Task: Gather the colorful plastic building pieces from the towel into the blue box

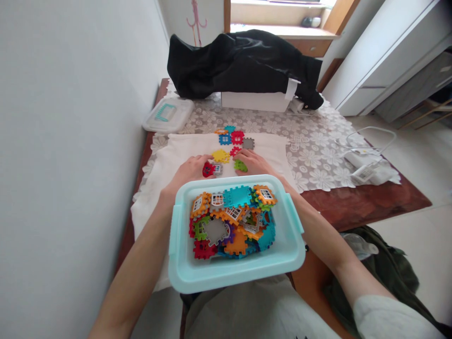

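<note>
Tub (183, 278) of toy blocks on my lap, nearest, within reach | left hand (192, 170) pinches red block (207, 169) against cloth | right hand (252, 162) covers green block (240, 165), grip unclear | sorted blocks (233, 137) beyond fingertips

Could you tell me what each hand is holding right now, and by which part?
The left hand grips a red piece by its left edge; the right hand rests fingertips on a green piece.

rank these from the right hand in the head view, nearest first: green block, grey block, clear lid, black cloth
From the right hand:
1. green block, touching its fingers
2. grey block, just beyond
3. clear lid, far left by the wall
4. black cloth, at the table's far end
</note>
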A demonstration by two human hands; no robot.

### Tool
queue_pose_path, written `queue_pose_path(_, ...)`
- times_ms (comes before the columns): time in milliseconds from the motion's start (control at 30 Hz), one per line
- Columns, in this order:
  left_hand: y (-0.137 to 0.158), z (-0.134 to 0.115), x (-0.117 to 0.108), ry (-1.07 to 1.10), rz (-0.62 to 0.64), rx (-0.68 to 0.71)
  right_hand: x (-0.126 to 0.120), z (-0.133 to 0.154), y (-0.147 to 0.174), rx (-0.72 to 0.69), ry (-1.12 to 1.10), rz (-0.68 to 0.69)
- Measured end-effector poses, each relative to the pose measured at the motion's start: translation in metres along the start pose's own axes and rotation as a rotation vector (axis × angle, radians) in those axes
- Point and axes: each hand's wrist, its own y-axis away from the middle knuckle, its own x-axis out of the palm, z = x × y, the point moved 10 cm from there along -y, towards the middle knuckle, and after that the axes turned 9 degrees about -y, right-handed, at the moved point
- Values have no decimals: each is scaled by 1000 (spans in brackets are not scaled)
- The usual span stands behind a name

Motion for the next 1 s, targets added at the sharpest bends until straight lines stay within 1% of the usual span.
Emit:
queue_pose_path(133,1,-8,-7,96,-2,22,-1,5,1,-39,-29,31)
queue_pose_path(233,2,-14,-9,120,11,31,-3,7,2,-40,-48,30)
queue_pose_path(333,1,-15,-7,116,15,41,-2,6,2,-43,-53,24)
queue_pose_path(500,0,-14,-4,112,34,36,1,-2,1,-41,-26,-24)
queue_pose_path(667,2,-21,-5,46,56,47,4,-8,0,-22,-19,-21)
queue_pose_path(767,1,-19,-5,40,13,29,0,-8,0,-14,-23,-62)
queue_pose_path(900,-4,-11,-2,99,-71,27,-8,-10,0,-9,-71,-162)
queue_pose_path(1000,-7,-10,3,123,-93,47,-5,-13,-1,7,-51,-153)
